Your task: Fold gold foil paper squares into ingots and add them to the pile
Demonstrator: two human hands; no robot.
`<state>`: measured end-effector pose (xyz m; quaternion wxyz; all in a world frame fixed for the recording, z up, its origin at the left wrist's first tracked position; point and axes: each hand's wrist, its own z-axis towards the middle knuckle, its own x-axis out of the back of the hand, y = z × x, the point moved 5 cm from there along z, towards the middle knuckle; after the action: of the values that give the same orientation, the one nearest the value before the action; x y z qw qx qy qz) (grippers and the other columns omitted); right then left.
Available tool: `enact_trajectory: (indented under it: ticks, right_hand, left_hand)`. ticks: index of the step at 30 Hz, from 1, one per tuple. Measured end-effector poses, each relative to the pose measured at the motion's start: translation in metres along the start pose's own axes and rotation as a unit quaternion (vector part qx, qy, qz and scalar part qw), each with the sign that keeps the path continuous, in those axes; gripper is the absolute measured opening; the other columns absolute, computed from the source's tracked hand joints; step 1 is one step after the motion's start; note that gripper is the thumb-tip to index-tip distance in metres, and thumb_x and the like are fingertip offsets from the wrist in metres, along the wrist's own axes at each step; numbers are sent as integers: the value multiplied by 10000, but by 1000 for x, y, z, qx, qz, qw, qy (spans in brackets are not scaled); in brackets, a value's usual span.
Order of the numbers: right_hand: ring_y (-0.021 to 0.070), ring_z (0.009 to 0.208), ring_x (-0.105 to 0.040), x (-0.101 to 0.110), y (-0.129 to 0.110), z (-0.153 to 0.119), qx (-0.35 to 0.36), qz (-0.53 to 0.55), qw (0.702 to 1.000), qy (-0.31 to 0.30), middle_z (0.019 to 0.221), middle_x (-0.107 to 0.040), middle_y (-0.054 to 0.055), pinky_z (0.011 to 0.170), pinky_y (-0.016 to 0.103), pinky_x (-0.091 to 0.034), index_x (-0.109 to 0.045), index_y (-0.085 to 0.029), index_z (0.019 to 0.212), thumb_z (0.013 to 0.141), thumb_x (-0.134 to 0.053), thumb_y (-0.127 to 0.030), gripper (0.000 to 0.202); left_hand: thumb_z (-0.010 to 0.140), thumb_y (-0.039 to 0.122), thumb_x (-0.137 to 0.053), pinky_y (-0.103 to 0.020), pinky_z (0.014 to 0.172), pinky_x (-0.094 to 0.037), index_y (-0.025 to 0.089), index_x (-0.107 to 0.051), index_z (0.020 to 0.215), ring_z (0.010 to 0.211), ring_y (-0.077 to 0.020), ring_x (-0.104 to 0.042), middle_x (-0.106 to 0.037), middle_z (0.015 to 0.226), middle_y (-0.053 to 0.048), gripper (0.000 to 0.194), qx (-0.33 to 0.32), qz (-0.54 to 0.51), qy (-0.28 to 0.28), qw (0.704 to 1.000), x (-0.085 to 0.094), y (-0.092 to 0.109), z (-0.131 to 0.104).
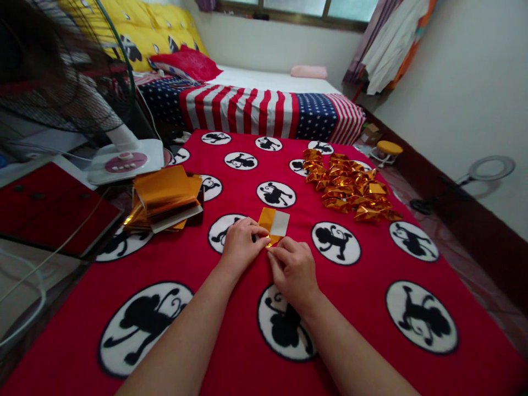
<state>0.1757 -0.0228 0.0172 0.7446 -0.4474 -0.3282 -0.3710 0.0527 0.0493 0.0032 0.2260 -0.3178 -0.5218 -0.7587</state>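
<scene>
A small sheet of gold foil paper (pixel 267 218), with a pale grey-white patch on its right half, lies on the red cloth in front of me. Its near edge is folded into a point between my fingers. My left hand (pixel 243 242) pinches the near left side of this paper. On the near right side, the thumb and forefinger of my right hand (pixel 295 269) close on the folded tip. The fingers cover part of the fold.
Flat gold sheets (pixel 165 190) are stacked at the left, beside a white fan base (pixel 126 159). Several folded gold foil pieces (pixel 350 184) are grouped at the far right of the red monkey-print cloth (pixel 231 352). Beyond stands a bed (pixel 247 110); a ring light (pixel 490 168) is at right.
</scene>
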Motion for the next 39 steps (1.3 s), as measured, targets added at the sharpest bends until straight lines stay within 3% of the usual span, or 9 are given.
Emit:
enact_trajectory:
  ticks: [3,8,12,18,25,28,31,36,39]
  right_hand:
    - [157,752,-521,-1,0,-1,-16,-11,1000,10,797,-597,28,711,305,-299,-697,-194,834,917,-541,-181,177]
    - [153,761,-534,-6,-8,0,40,15,999,-28,779,-599,20,719,302,-302,-699,-207,800,904,-556,-176,180]
    - [157,745,-525,-1,-2,0,-14,-9,1000,12,799,-601,32,704,303,-301,-703,-196,867,924,-528,-187,185]
    - [146,720,-520,-3,-2,-1,14,2,1000,-19,793,-605,22,688,297,-305,-702,-204,807,924,-538,-215,202]
    - [153,657,-505,11,21,2,-77,-110,991,10,721,-596,17,646,319,-258,-742,-245,871,908,-575,-233,172]
    - [160,669,-506,12,18,2,-65,-110,991,36,731,-599,25,665,319,-271,-742,-230,908,931,-540,-233,203]
    - [158,662,-502,6,13,3,-27,-92,995,10,771,-618,22,653,313,-270,-732,-247,993,943,-528,-240,209]
    - [156,630,-501,11,28,5,-95,-133,986,30,743,-627,17,625,318,-244,-750,-259,976,918,-576,-236,185]
    - [161,671,-518,13,25,6,-64,-112,991,40,771,-629,24,651,313,-274,-740,-236,1005,932,-545,-219,208]
  left_hand:
    - [735,228,-746,-304,785,-473,221,-769,790,839,-173,-610,-673,840,-22,60,-3,-2,0,1000,0,0,0]
    - [734,224,-743,-302,784,-474,229,-765,785,834,-171,-610,-666,828,-17,56,-1,-1,0,1000,0,-1,0]
    - [741,225,-737,-300,775,-472,232,-765,784,835,-172,-609,-667,836,-18,52,-4,2,2,1000,0,-1,0]
    - [738,218,-737,-301,772,-465,228,-763,783,828,-169,-605,-662,822,-15,53,1,-4,0,1000,-2,-2,-1]
    - [721,222,-751,-305,766,-463,238,-763,773,819,-173,-608,-665,814,-12,56,12,-9,0,1000,0,-1,0]
    - [722,231,-752,-308,768,-462,245,-767,772,816,-173,-608,-663,813,-13,55,13,-9,-1,1000,0,-1,0]
    - [729,231,-746,-305,770,-462,244,-769,776,811,-169,-607,-660,813,-11,54,10,-11,-1,1000,-1,-1,0]
    - [719,237,-754,-305,764,-459,240,-773,785,798,-166,-603,-658,806,-11,69,11,-9,3,1000,-1,-2,-1]
    - [720,235,-753,-304,765,-461,244,-772,779,803,-168,-603,-657,808,-12,63,11,-6,2,1000,-1,-1,0]
